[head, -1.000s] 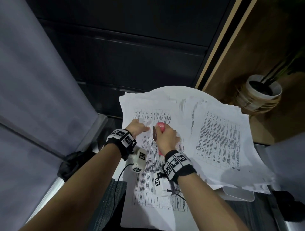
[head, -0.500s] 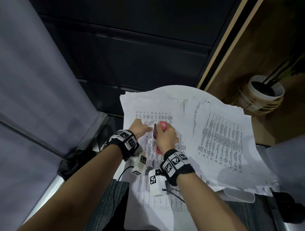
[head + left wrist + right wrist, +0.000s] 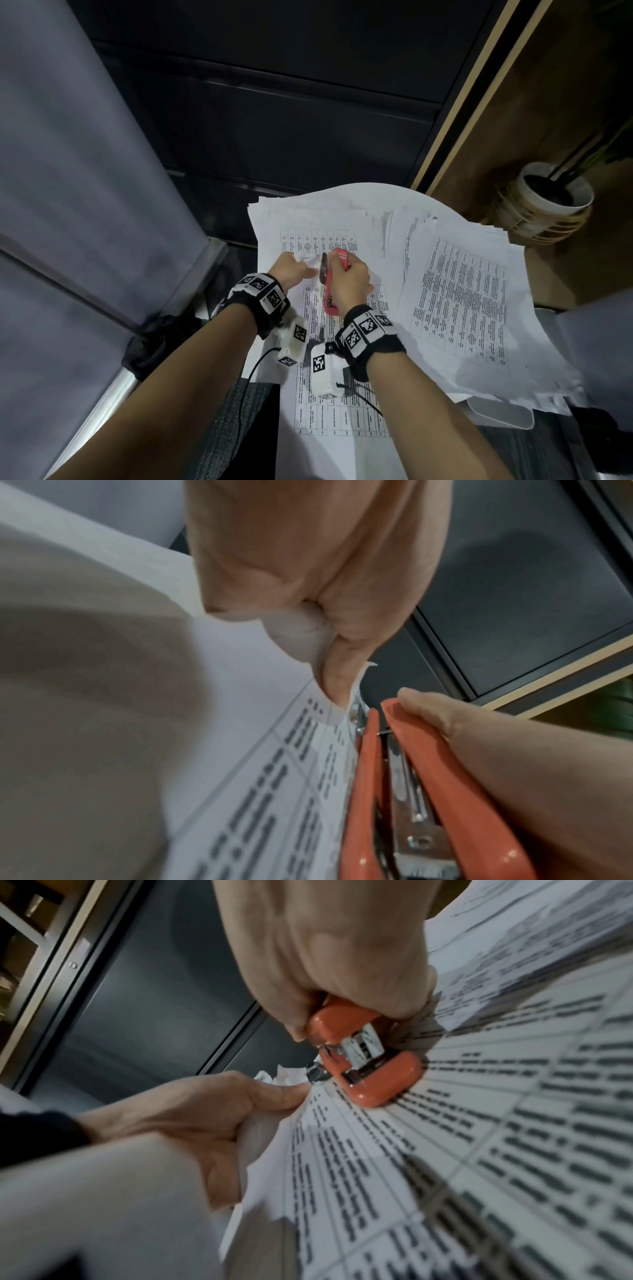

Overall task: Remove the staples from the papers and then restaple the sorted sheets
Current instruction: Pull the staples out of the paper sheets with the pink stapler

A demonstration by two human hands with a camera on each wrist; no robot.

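Note:
My right hand (image 3: 349, 279) grips a red stapler (image 3: 339, 260), its metal rear tip against the corner of a set of printed sheets (image 3: 342, 404). In the right wrist view the stapler (image 3: 363, 1064) meets the crumpled paper corner (image 3: 284, 1076). My left hand (image 3: 294, 269) pinches that corner between thumb and fingers. The left wrist view shows the left thumb (image 3: 335, 680) pressing the corner beside the stapler (image 3: 428, 791), with a right fingertip on the stapler's top.
More printed sheets (image 3: 462, 291) lie spread on the round white table (image 3: 363, 192). A white plant pot (image 3: 551, 202) stands at the back right on a wooden floor. A grey partition (image 3: 85, 192) is at the left, dark cabinets behind.
Both hands stayed together at the paper corner. The stapler shifted slightly against the corner and the held sheets rose a little.

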